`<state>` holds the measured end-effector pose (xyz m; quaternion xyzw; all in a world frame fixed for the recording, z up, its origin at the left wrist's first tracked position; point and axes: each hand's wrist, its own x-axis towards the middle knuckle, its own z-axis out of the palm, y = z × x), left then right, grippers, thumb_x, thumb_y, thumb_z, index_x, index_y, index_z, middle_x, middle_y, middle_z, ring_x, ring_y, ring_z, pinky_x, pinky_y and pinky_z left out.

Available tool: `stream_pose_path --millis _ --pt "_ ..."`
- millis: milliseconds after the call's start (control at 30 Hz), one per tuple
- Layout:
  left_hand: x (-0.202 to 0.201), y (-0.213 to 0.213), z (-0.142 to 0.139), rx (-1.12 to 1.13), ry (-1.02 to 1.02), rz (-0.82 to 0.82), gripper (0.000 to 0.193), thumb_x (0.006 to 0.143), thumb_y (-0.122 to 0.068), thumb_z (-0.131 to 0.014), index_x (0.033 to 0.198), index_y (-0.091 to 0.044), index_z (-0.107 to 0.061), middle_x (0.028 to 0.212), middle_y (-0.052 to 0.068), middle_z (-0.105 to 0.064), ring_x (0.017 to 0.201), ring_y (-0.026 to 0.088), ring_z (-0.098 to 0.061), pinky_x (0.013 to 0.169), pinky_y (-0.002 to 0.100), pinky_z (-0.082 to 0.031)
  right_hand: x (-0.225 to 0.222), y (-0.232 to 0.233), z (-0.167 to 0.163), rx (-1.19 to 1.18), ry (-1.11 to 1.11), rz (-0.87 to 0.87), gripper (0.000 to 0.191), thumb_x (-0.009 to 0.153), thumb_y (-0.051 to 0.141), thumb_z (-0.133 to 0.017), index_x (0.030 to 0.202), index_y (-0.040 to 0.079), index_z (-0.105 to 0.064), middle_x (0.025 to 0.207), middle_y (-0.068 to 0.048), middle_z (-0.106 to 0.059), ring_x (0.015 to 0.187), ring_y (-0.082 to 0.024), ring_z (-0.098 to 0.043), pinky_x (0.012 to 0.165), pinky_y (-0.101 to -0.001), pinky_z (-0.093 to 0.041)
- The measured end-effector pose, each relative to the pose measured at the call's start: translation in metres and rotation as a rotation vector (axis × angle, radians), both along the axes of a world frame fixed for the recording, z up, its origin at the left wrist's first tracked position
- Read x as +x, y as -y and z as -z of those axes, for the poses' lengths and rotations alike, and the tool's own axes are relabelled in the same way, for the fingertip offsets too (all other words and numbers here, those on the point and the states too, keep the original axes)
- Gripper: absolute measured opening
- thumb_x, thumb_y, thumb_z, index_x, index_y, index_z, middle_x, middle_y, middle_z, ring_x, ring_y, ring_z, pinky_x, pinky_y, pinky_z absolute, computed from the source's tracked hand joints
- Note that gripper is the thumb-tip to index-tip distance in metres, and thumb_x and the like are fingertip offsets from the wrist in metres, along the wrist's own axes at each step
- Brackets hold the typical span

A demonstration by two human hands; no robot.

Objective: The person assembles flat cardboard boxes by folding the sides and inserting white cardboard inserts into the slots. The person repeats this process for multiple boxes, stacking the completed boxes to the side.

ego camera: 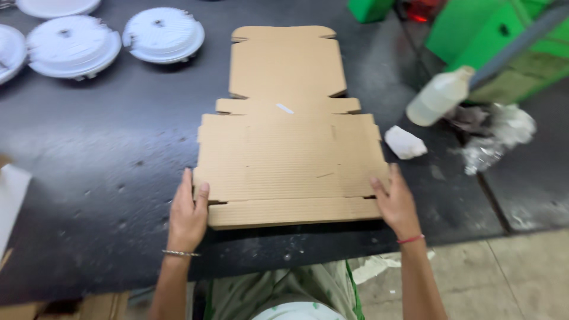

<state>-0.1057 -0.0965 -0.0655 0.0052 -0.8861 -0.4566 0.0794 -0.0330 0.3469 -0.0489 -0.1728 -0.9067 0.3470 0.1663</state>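
In the middle of the frame a flat, unfolded cardboard box blank (pixel 288 127) lies on the dark surface (pixel 101 154), its long axis running from the lower centre up toward the top edge. At its near end the two hands rest against its side edges. The left hand (pixel 188 213), a thin metal bangle at the wrist, sits at the lower left corner of the blank with fingers loosely extended, thumb touching the cardboard edge. The right hand (pixel 396 204), a red thread at the wrist, sits at the lower right corner, fingers spread and fingertips on the edge. Both hands are open, neither clamped around anything, and well apart with the blank between them.

In the upper left of the frame lie several round white disc-shaped fittings (pixel 163 34). Right of the blank sits a crumpled white wad (pixel 405 143), and further up a pale plastic bottle (pixel 439 96) lies tilted beside crinkled clear wrapping (pixel 496 137). Green boxes (pixel 474 29) fill the upper right.
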Motion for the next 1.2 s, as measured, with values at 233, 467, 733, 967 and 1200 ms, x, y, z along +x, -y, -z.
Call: stream_pose_path --millis 233,467,733,967,1200 --pt "0.002 -0.022 0.018 -0.147 -0.076 -0.007 0.081 0.103 -0.048 -0.048 0.155 0.01 -0.027 0.161 0.032 -0.029 0.152 0.042 -0.026 0.123 0.046 -0.02 0.005 0.009 -0.022 -0.174 0.098 0.013 0.085 0.097 0.048 -0.06 0.155 -0.006 -0.031 0.151 -0.027 -0.05 0.138 -0.031 -0.052 0.11 -0.0356 -0.04" --pt "0.013 -0.03 0.021 -0.353 -0.14 -0.052 0.083 0.101 -0.049 -0.05 0.159 0.005 -0.023 0.164 0.03 -0.026 0.153 0.041 -0.023 0.123 0.053 -0.015 0.02 0.002 -0.076 -0.704 -0.326 -0.137 0.06 0.102 0.026 -0.059 0.152 -0.001 -0.039 0.145 -0.017 -0.058 0.129 -0.024 -0.057 0.107 -0.0397 -0.045" --pt "0.024 -0.036 -0.008 -0.341 -0.242 -0.159 0.089 0.096 -0.045 -0.059 0.159 0.004 -0.018 0.165 0.027 -0.026 0.154 0.037 -0.022 0.123 0.053 -0.013 -0.011 -0.013 -0.01 -1.157 -0.167 -0.147 0.052 0.097 0.013 -0.061 0.147 0.001 -0.051 0.131 -0.009 -0.065 0.114 -0.019 -0.065 0.094 -0.0384 -0.053" --pt "0.062 -0.04 -0.038 1.084 -0.218 -0.113 0.072 0.097 -0.018 -0.069 0.151 0.008 -0.029 0.154 0.024 -0.041 0.143 0.029 -0.039 0.12 0.04 -0.03 -0.002 -0.055 0.03 -1.247 -0.101 -0.04 0.047 0.101 0.014 -0.059 0.147 0.004 -0.055 0.128 -0.009 -0.068 0.109 -0.019 -0.069 0.087 -0.0359 -0.056" --pt "0.051 -0.052 -0.015 1.613 0.339 -0.062 0.042 0.093 -0.004 -0.061 0.133 0.004 -0.054 0.132 0.014 -0.063 0.118 0.023 -0.061 0.103 0.038 -0.046 0.004 -0.057 0.049 -1.308 -0.109 -0.01 0.047 0.105 0.009 -0.06 0.15 0.0 -0.052 0.127 -0.011 -0.065 0.111 -0.023 -0.065 0.092 -0.0397 -0.054"
